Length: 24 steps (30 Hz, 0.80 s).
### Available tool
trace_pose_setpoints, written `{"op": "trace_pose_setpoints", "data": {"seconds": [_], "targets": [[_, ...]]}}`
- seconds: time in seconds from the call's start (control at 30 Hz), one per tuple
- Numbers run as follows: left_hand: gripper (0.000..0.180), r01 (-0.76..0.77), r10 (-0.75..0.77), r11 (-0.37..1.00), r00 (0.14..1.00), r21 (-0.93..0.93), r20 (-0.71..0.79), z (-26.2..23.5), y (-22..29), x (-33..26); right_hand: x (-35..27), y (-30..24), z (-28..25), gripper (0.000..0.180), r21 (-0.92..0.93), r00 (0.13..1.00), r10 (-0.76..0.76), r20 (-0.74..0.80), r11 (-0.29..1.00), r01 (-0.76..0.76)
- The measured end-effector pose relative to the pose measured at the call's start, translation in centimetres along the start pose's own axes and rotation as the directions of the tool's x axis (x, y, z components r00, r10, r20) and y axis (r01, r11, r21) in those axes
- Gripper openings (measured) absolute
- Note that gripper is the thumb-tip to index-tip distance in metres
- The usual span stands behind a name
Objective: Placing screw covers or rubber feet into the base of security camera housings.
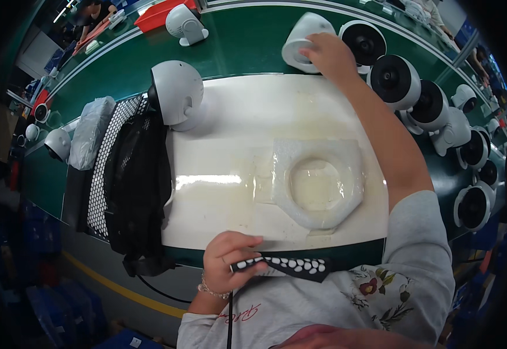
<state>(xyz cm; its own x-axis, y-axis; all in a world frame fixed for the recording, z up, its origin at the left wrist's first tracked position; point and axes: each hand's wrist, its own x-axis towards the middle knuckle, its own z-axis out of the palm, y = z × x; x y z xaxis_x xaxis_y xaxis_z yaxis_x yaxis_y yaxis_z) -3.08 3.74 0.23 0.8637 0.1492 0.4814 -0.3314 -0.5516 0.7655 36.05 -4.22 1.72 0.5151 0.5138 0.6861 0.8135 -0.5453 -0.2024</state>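
Note:
My right hand (333,57) reaches to the far side of the bench, its fingers closed on a white security camera (306,39) that looks slightly blurred. Near the front edge, close to my body, my left hand (228,260) is closed on a black strip with white dots (303,266). A pale octagonal foam holder (282,168) with a round opening sits on the white work mat (218,215), between my two hands. On the mat's far left corner stands another white camera (181,90), its dark front turned left.
Several white cameras with black fronts (394,78) line the right side of the green bench (242,43). A black bag with a dotted panel (140,174) lies left of the mat, beside a plastic-wrapped bundle (90,134). A red tray (159,14) is at the back.

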Motion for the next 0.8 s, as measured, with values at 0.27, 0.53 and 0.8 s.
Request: {"op": "trace_pose_setpoints", "data": {"seconds": [0.27, 0.53, 0.8], "targets": [[0.019, 0.118, -0.148, 0.976, 0.976, -0.181, -0.16, 0.6, -0.2, -1.0, -7.4, -7.5, -15.2, 0.02, 0.882, 0.86, 0.295, 0.417, 0.098, -0.461], [0.022, 0.227, -0.291, 0.919, 0.942, -0.322, -0.165, 2.2, 2.2, -0.5, -14.6, -10.1, -17.2, 0.042, 0.682, 0.763, 0.286, 0.579, 0.343, -0.646], [0.027, 0.276, -0.38, 0.839, 0.914, -0.468, -0.143, 3.2, 3.6, -0.2, -19.8, -12.7, -20.3, 0.055, 0.725, 0.951, -0.193, 0.24, 0.687, -0.043]]}}
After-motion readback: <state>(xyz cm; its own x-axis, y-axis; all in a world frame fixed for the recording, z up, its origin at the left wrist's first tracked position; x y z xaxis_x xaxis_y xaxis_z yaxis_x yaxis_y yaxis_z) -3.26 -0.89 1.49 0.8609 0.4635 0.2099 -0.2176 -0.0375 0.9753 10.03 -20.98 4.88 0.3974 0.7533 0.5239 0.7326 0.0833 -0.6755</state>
